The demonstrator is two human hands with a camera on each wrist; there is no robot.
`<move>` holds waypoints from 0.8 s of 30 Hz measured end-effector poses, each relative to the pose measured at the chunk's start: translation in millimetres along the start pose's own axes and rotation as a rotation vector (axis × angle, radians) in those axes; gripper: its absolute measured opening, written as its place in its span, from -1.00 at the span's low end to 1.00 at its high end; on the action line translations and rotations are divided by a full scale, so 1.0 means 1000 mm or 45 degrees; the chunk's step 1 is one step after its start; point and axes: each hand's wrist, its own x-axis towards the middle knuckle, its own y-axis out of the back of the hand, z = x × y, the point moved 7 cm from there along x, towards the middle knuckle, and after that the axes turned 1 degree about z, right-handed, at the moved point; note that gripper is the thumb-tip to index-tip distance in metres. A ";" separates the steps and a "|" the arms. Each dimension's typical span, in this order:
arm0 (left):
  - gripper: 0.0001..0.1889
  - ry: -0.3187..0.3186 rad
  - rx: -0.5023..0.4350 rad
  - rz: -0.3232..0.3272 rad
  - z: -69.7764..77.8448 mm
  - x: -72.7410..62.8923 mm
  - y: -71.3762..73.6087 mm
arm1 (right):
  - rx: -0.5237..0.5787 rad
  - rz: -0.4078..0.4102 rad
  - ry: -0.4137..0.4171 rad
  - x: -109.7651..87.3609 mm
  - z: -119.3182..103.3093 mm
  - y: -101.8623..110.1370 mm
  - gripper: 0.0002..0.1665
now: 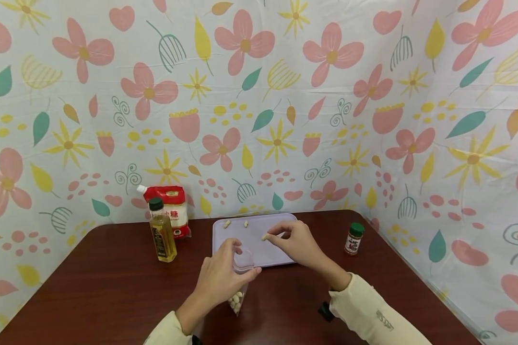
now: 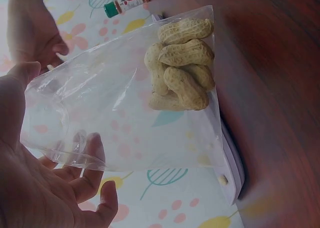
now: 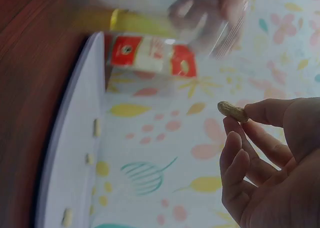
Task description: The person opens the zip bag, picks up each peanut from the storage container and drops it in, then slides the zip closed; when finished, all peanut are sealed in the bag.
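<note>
1 peanut bag (image 2: 125, 103), near, gripped by left hand (image 1: 219, 275); 1 peanut (image 3: 232, 112), pinched by right hand (image 1: 297, 243); lilac tray (image 1: 234, 233), far.

Dark reddish-brown table (image 1: 90, 292) w/ rounded back corners & slight sheen. Just behind its back edge, a white wall covering (image 1: 265, 110) printed w/ pink flowers, hearts, yellow blooms & teal leaves. Along the table's right edge, a 2nd panel (image 1: 440, 191), same print, faint creases. Light soft, approx. even.
</note>
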 end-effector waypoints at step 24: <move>-0.28 -0.002 0.003 0.013 0.000 -0.001 0.000 | 0.110 -0.085 0.009 -0.002 -0.022 -0.020 -0.88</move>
